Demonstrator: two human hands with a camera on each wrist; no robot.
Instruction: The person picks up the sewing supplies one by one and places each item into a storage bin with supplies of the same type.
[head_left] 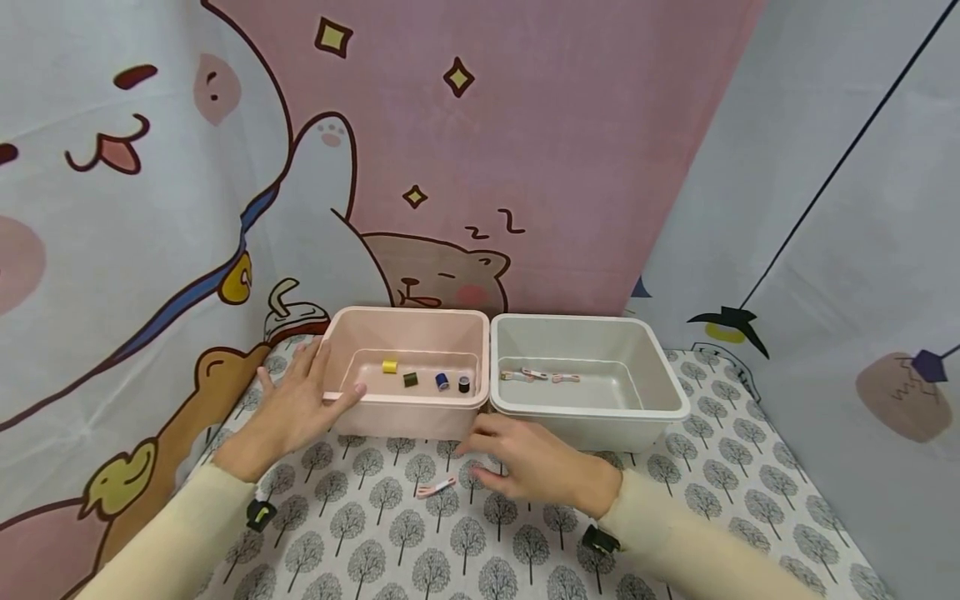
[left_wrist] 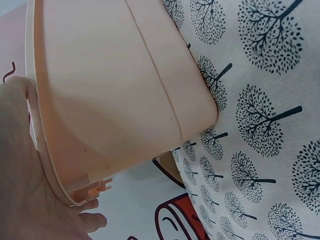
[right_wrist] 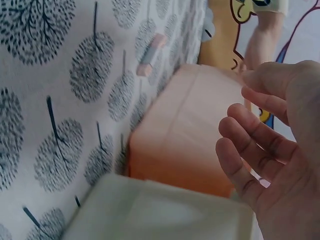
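Observation:
At the pink bin's (head_left: pixel 420 417) front left corner, my left hand (head_left: pixel 296 408) holds the rim. Its thumb hooks over the front edge and its fingers lie along the left end; in the left wrist view, two fingertips show below the rim. My right hand (head_left: pixel 528 458) hovers in front of where the two bins meet, fingers loosely bent with nothing between them. Left of it, a small pink-and-white clothespin (head_left: pixel 436 487) lies on the cloth. This clothespin (right_wrist: pixel 151 55) looks blurred in the right wrist view.
Inside the pink bin lie yellow (head_left: pixel 390 367), green (head_left: pixel 410 379), blue (head_left: pixel 442 382) and black (head_left: pixel 464 384) thread spools. Beside it stands a pale grey bin (head_left: pixel 592 429) holding several similar clothespins (head_left: pixel 566 378). Tree-patterned cloth (head_left: pixel 408 529) covers the table; a cartoon curtain (head_left: pixel 570 167) hangs behind.

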